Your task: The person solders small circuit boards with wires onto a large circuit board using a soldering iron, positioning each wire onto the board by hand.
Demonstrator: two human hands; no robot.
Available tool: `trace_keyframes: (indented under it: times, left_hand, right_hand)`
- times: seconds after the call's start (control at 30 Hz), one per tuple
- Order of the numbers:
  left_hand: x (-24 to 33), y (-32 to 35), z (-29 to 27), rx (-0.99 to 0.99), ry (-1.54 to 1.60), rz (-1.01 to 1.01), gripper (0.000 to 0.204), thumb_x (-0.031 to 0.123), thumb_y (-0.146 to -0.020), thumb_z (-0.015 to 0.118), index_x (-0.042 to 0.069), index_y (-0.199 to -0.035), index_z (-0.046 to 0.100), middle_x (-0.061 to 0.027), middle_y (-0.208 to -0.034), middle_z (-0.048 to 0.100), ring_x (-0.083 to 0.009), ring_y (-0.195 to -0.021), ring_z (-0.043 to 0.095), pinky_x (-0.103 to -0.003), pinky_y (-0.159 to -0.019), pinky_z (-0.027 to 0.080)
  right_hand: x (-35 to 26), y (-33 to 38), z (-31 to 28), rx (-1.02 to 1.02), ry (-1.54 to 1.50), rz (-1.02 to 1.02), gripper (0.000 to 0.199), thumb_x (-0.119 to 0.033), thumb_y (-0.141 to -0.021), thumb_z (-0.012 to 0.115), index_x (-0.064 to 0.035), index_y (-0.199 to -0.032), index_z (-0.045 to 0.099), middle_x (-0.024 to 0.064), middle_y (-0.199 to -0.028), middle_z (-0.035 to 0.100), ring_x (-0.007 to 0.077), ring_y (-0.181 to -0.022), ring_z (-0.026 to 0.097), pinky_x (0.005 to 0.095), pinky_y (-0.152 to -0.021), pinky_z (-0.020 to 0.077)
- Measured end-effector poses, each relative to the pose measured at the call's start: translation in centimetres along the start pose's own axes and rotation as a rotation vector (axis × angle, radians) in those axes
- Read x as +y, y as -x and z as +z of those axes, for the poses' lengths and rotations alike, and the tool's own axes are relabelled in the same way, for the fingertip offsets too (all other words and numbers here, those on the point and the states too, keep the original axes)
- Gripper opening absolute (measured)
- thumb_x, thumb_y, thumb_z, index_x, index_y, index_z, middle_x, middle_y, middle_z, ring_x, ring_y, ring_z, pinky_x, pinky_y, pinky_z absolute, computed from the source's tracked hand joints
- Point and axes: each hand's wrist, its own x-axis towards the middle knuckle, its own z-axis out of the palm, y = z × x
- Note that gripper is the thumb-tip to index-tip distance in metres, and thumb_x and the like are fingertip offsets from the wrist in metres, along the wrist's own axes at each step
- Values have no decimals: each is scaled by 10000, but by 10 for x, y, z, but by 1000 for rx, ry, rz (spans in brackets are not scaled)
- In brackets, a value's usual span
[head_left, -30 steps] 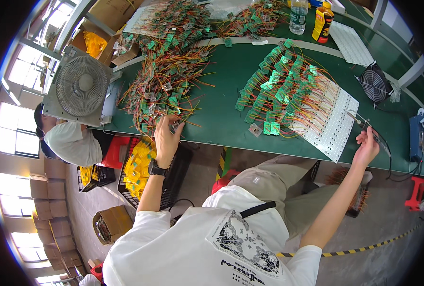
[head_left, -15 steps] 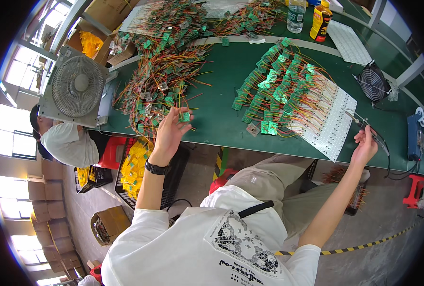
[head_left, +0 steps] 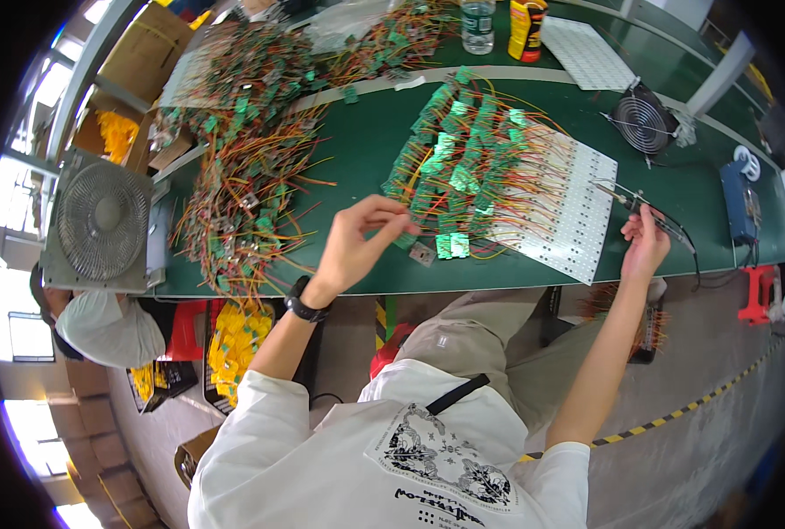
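Head view: your left hand [head_left: 357, 247] is raised over the green table [head_left: 357, 159], fingers curled and pinched together on a small green circuit board [head_left: 404, 239] with thin wires trailing from it. It sits just left of the fanned row of wired boards [head_left: 463, 167] lying on the white perforated panel [head_left: 569, 207]. Your right hand [head_left: 644, 242] is at the panel's right edge, closed around a soldering iron [head_left: 631, 204] (its tip points left toward the panel). A loose heap of wired boards [head_left: 242, 176] lies far left on the table, near a grey box fan [head_left: 101, 220]. A small round fan [head_left: 641, 119] stands far right, and two bottles [head_left: 503, 22] stand at the far edge.
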Motion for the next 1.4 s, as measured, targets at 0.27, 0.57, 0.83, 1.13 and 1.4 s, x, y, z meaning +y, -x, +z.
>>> trace_keyframes:
  times: [0.27,0.57,0.83,1.13,1.4]
  left_hand:
    - [27,-80,107,-299,7,394,163,12,-918,583,-58,-1061,614,-141,-927,694,-221,-879,699,-319,-793,544]
    - [19,-106,120,-524,-409,573,123,88,-871,616,7,-942,676,-132,-813,687,-300,-702,661,-355,-647,527]
    - [-13,-91,127,-410,-505,613,127,149,-853,633,45,-895,692,-88,-797,655,-289,-688,636,-400,-582,511]
    - [-28,-91,130,-341,-475,636,119,163,-841,654,55,-863,695,-71,-773,652,-272,-655,635,-384,-549,502]
    - [-33,-93,133,-301,-492,618,103,155,-844,664,54,-831,675,-76,-749,647,-271,-617,633,-385,-524,496]
  right_hand:
    - [-2,2,2,24,16,-17,173,-117,-890,663,22,-991,647,74,-715,627,134,-528,569,229,-477,369]
    - [-4,3,2,26,43,16,183,-128,-904,652,21,-1007,632,64,-724,622,122,-539,559,227,-489,373]
    - [-5,2,5,20,98,-1,219,-124,-874,677,42,-1009,629,94,-710,633,146,-496,562,232,-471,378]
    - [-11,35,3,-109,56,-92,190,-54,-891,610,76,-1028,593,130,-824,637,195,-523,588,269,-474,414]
    - [-8,66,-19,-266,118,33,208,-8,-857,619,59,-1048,574,118,-857,643,211,-523,620,285,-454,478]
